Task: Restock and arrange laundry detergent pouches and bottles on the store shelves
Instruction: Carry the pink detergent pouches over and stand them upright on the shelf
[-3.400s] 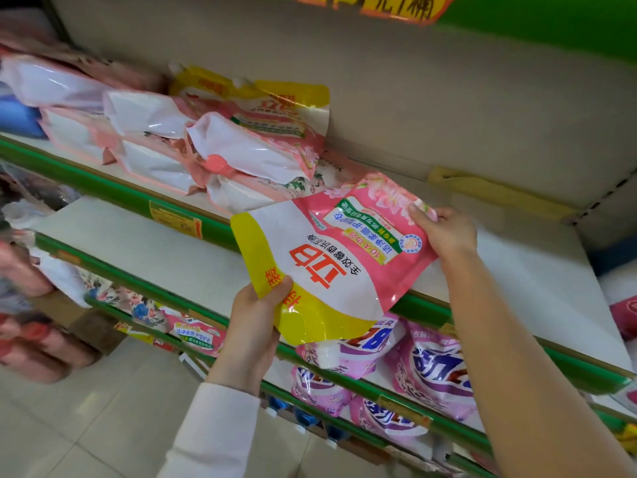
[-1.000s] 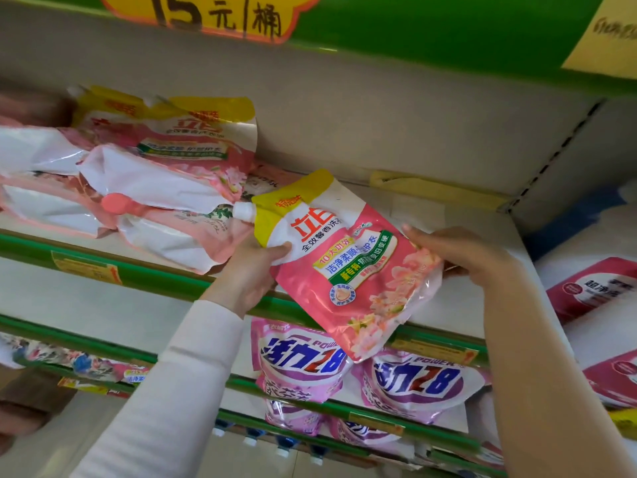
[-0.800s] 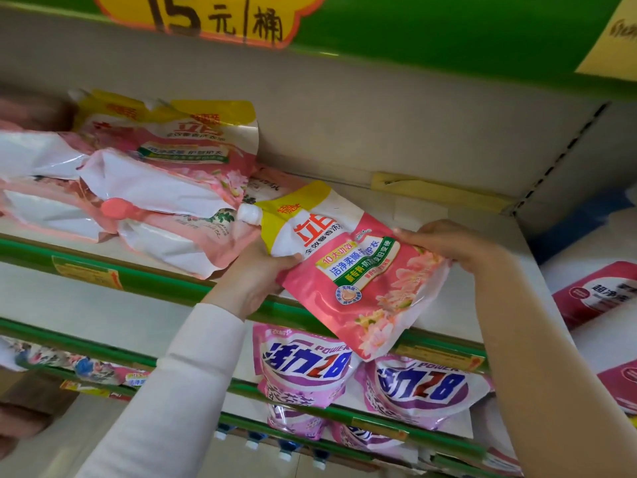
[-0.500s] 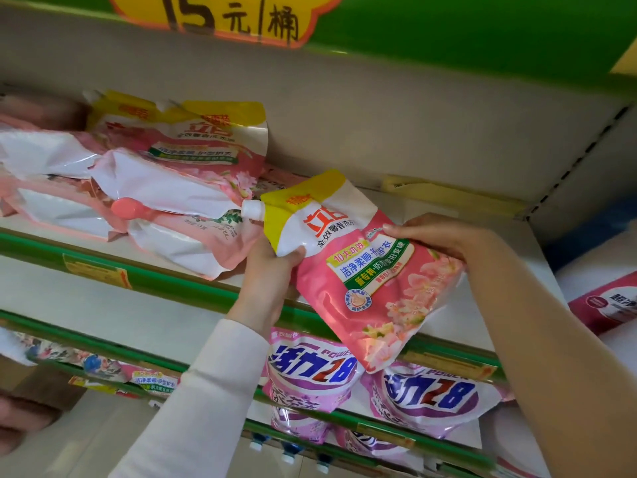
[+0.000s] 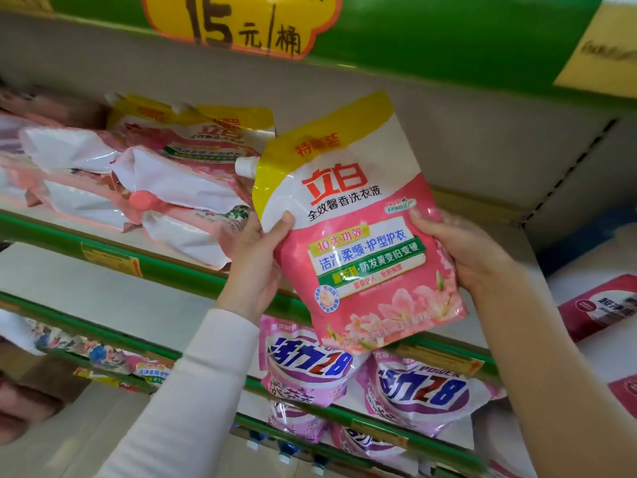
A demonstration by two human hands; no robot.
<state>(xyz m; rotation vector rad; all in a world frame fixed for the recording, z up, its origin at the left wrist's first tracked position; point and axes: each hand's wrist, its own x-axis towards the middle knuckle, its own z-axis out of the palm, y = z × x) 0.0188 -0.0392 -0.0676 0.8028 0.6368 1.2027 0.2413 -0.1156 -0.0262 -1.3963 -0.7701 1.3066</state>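
A pink, white and yellow detergent pouch (image 5: 351, 229) stands nearly upright in front of the upper shelf (image 5: 193, 274), its white spout pointing left. My left hand (image 5: 256, 267) grips its left edge with the thumb across the front. My right hand (image 5: 462, 250) holds its right edge, fingers curled behind it. Several matching pink pouches (image 5: 165, 188) lie stacked on the same shelf to the left, one with a pink cap.
Purple and pink pouches (image 5: 417, 391) fill the shelf below. A green header with a yellow price sign (image 5: 241, 25) hangs overhead. Red and white packs (image 5: 599, 312) sit in the bay on the right. Bare shelf board lies behind the held pouch.
The pouch has been turned from lying tilted over the shelf edge to nearly upright and lifted a little. Both hands kept their hold on its edges.
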